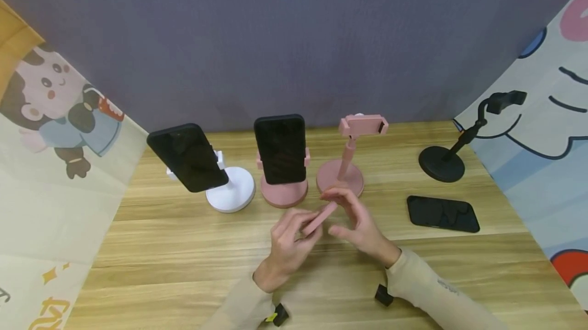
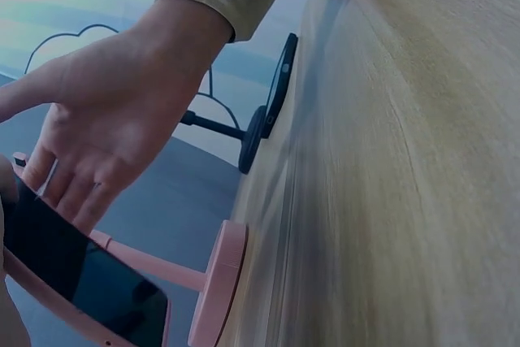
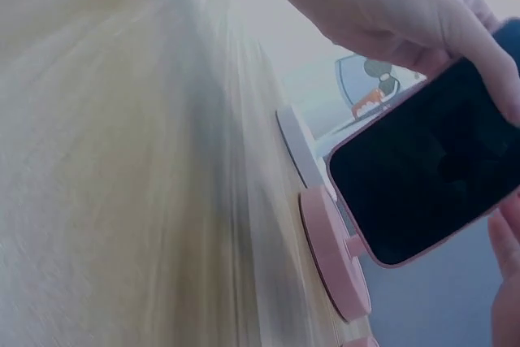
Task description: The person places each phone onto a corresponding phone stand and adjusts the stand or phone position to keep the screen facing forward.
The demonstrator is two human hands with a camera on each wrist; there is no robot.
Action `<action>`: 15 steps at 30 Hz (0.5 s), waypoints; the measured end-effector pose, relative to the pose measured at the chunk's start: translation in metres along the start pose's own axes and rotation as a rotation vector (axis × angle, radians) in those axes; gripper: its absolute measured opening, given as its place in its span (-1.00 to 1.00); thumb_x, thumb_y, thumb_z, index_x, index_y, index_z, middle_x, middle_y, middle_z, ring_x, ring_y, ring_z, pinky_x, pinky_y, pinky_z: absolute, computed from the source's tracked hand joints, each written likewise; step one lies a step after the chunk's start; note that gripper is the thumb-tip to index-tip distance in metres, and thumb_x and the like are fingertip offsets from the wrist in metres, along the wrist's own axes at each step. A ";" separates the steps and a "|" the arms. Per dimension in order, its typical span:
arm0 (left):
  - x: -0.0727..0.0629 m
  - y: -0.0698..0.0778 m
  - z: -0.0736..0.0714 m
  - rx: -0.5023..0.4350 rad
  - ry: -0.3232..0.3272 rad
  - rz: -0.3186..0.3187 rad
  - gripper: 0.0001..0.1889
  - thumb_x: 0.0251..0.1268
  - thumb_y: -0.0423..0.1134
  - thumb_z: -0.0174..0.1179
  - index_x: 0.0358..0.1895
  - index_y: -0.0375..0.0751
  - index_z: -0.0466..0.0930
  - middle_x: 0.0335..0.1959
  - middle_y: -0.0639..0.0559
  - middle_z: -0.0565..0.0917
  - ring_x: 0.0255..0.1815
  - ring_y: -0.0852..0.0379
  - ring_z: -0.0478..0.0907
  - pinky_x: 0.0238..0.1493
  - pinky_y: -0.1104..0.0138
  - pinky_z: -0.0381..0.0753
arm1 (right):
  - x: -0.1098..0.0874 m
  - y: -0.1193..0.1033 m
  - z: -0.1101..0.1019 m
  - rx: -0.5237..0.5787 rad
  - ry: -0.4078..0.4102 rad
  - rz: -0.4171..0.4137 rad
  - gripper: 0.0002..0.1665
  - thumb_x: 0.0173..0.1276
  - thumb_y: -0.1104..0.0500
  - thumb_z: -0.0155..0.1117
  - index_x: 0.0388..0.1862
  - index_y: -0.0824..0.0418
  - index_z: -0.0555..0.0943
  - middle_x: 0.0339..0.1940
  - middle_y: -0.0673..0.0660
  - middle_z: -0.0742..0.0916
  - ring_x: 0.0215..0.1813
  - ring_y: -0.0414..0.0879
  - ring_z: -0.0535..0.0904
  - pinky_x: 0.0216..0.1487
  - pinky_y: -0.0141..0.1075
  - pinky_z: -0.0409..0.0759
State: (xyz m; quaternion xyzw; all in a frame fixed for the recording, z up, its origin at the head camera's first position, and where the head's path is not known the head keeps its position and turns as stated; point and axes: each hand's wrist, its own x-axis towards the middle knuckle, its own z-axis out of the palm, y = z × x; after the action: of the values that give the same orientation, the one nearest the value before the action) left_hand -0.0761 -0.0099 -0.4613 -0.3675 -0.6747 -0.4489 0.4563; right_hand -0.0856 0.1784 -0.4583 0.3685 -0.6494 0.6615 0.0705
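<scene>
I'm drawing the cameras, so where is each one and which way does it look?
Head: on the person's head, facing forward and down at the table; the left hand, right hand and sleeves show.
Left wrist: worn there, facing past the held phone to the right hand; a little left hand shows at the edge.
Right wrist: worn there, facing the left hand and held phone; some right hand shows at the edge.
Both wrist views share the held phone and a sideways-looking table.

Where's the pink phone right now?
In the head view, the pink phone is just below the middle, held in the left hand, with the right hand close beside it and the empty pink stand behind.
</scene>
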 end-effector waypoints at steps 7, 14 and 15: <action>-0.001 -0.001 0.005 0.048 0.034 0.030 -0.77 0.41 -0.27 0.33 -0.14 -0.46 0.72 -0.40 -0.08 0.58 -0.43 0.08 0.53 -0.38 0.45 0.61 | 0.002 0.003 0.011 -0.044 0.067 -0.125 -0.14 0.44 -0.04 0.40 0.32 0.64 0.35 0.17 0.43 0.60 0.31 -0.07 0.56 0.41 -0.30 0.49; 0.001 0.000 0.008 0.077 0.027 0.022 -0.78 0.45 -0.27 0.28 -0.12 -0.42 0.74 -0.44 -0.01 0.52 -0.47 0.11 0.46 -0.45 0.47 0.51 | 0.003 0.005 0.017 -0.067 0.097 -0.173 -0.04 0.40 -0.07 0.44 0.35 0.68 0.31 0.17 0.54 0.57 0.32 -0.08 0.58 0.37 -0.32 0.54; 0.001 0.000 0.008 0.079 0.023 0.021 -0.77 0.46 -0.26 0.28 -0.11 -0.42 0.74 -0.44 -0.01 0.52 -0.46 0.11 0.47 -0.44 0.46 0.52 | 0.003 0.005 0.017 -0.076 0.097 -0.172 -0.01 0.38 -0.09 0.45 0.36 0.68 0.29 0.18 0.54 0.57 0.32 -0.09 0.58 0.35 -0.32 0.55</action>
State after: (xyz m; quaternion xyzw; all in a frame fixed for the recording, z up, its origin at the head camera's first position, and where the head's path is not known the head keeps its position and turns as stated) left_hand -0.0791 -0.0019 -0.4620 -0.3510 -0.6828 -0.4212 0.4830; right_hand -0.0832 0.1610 -0.4625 0.3875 -0.6358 0.6449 0.1725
